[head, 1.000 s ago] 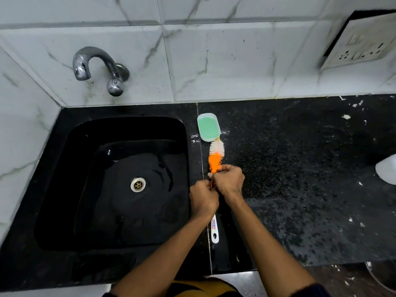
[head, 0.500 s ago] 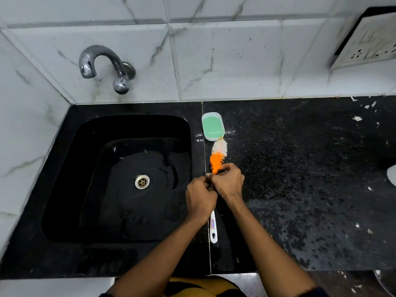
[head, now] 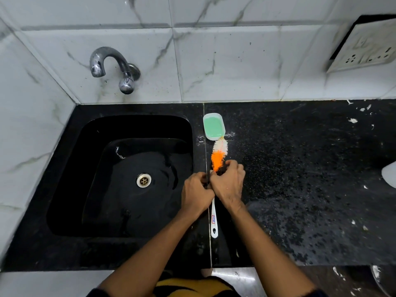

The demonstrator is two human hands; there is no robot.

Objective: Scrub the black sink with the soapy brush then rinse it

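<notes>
Now — brush (head: 218,155) bristles point toward wall, handle toward person | both hands' fingers grip its shaft

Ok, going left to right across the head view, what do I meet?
Tap → black sink → drain → left hand → right hand on the brush → wall socket.

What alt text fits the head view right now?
Both hands, left hand and right hand, grip a brush on the black counter, its white tip at a green soap dish. The black sink lies left, under a tap.
</notes>
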